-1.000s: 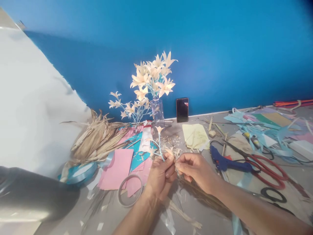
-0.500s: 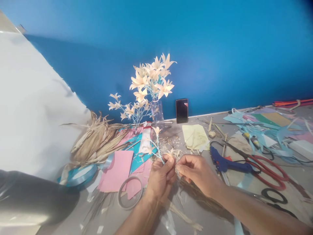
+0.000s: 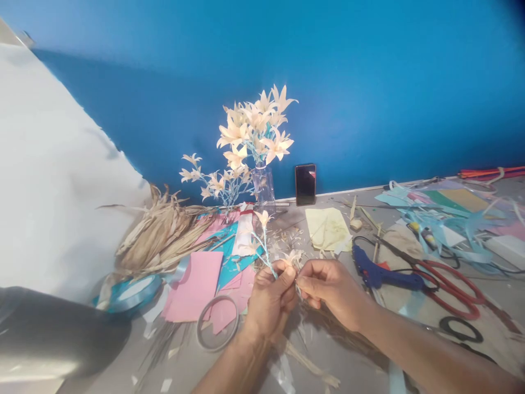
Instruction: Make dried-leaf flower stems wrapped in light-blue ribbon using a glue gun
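My left hand (image 3: 274, 298) is closed on an artificial flower stem (image 3: 266, 249) wrapped in pale blue, with cream blossoms at its tips. One cream flower (image 3: 292, 257) pokes up beside my left thumb. Close on the right, my right hand (image 3: 328, 287) is pinched, its fingertips almost meeting those of the left; what lies between them is too small to make out. Behind my hands stands a clear vase (image 3: 263, 189) filled with large cream flowers (image 3: 256, 126). A smaller spray of similar flowers (image 3: 223, 186) is to its left.
Left of my hands lie pink paper (image 3: 194, 287), a tape roll (image 3: 199, 323), blue ribbon (image 3: 135, 293) and dried husks (image 3: 158, 235). On the right are a blue glue gun (image 3: 383, 276), red-handled scissors (image 3: 445, 287) and black-handled scissors (image 3: 460, 329). A phone (image 3: 305, 185) leans against the blue wall.
Both hands stay in nearly the same place. My left thumb and the flower beside it have shifted slightly. The camera view has moved a little.
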Action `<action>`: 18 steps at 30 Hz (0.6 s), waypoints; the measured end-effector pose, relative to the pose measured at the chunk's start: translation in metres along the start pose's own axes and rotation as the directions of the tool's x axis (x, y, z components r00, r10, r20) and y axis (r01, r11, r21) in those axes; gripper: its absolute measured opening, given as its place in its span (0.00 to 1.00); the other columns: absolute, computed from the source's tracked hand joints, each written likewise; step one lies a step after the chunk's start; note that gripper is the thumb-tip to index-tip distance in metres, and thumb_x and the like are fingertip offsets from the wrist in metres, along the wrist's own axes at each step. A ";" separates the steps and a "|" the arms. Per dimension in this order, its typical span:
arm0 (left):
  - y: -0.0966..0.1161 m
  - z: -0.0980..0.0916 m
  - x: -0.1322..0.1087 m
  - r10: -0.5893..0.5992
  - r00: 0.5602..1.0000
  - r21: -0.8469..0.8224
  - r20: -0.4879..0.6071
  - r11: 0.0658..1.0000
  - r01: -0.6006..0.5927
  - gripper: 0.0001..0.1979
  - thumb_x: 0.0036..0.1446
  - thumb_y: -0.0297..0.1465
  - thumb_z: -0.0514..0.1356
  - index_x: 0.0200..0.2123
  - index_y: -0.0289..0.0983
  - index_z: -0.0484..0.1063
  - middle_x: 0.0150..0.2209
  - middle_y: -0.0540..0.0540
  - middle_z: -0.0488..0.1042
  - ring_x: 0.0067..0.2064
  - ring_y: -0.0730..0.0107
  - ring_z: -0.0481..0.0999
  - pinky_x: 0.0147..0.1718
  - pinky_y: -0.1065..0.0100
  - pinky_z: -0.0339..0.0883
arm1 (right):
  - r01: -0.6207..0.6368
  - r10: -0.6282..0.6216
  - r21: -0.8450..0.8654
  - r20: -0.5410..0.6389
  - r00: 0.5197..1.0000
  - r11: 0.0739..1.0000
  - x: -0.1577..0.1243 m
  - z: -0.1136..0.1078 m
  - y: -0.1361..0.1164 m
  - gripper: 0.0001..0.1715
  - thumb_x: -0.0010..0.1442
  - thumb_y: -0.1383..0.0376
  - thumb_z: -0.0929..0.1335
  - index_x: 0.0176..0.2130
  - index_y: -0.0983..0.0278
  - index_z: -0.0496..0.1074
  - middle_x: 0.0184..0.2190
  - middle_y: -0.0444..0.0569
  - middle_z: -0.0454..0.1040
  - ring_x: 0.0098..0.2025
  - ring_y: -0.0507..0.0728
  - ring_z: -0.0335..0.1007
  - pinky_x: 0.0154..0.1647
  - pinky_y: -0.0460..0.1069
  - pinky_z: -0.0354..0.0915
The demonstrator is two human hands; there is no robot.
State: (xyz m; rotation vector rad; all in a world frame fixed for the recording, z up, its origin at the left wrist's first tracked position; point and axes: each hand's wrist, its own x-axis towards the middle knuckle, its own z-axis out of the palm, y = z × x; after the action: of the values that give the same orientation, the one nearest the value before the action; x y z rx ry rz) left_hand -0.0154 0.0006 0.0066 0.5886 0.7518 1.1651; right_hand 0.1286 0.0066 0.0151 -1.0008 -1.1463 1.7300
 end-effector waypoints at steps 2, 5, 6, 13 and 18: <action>0.000 0.000 0.000 -0.001 1.000 -0.002 -0.002 1.000 0.001 0.23 0.42 0.39 0.76 0.26 0.37 0.64 0.16 0.62 0.52 0.16 0.87 0.43 0.15 0.79 0.40 | -0.002 0.002 0.033 0.014 1.000 0.999 0.000 0.000 0.002 0.22 0.46 0.52 0.78 0.23 0.65 0.70 0.19 0.42 0.70 0.19 0.48 0.59 0.22 0.46 0.55; 0.000 0.001 0.000 0.004 1.000 0.009 0.003 1.000 -0.004 0.22 0.42 0.39 0.76 0.25 0.36 0.65 0.15 0.62 0.52 0.16 0.87 0.43 0.15 0.78 0.40 | -0.002 0.000 0.070 0.029 1.000 0.998 0.001 -0.001 0.005 0.24 0.46 0.51 0.78 0.23 0.65 0.70 0.20 0.42 0.70 0.19 0.47 0.59 0.22 0.46 0.54; 0.000 0.001 0.000 0.006 1.000 0.013 0.005 1.000 -0.006 0.22 0.42 0.39 0.76 0.25 0.36 0.65 0.15 0.62 0.52 0.16 0.87 0.43 0.15 0.78 0.40 | -0.003 0.000 0.072 0.031 1.000 0.997 0.002 -0.001 0.006 0.24 0.46 0.50 0.78 0.23 0.65 0.70 0.20 0.42 0.70 0.19 0.47 0.59 0.22 0.46 0.54; 0.004 0.001 0.001 0.022 0.998 0.021 -0.051 1.000 -0.021 0.23 0.42 0.38 0.75 0.25 0.36 0.63 0.17 0.60 0.58 0.15 0.88 0.44 0.15 0.78 0.38 | 0.083 -0.073 -0.158 0.066 0.995 0.984 0.006 -0.008 -0.003 0.22 0.52 0.50 0.74 0.25 0.66 0.72 0.23 0.44 0.72 0.20 0.48 0.61 0.24 0.46 0.59; 0.007 -0.001 0.005 0.022 0.997 -0.083 -0.077 0.996 -0.028 0.23 0.40 0.34 0.76 0.28 0.35 0.64 0.24 0.57 0.67 0.16 0.90 0.47 0.14 0.79 0.39 | 0.080 -0.047 -0.289 0.120 0.992 0.954 0.006 -0.016 -0.013 0.16 0.52 0.56 0.75 0.35 0.66 0.76 0.24 0.43 0.74 0.21 0.48 0.61 0.23 0.45 0.59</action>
State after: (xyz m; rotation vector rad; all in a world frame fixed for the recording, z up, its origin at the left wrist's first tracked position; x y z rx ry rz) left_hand -0.0193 0.0074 0.0100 0.4868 0.7577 1.2417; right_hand 0.1435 0.0197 0.0225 -1.0390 -1.5253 1.6105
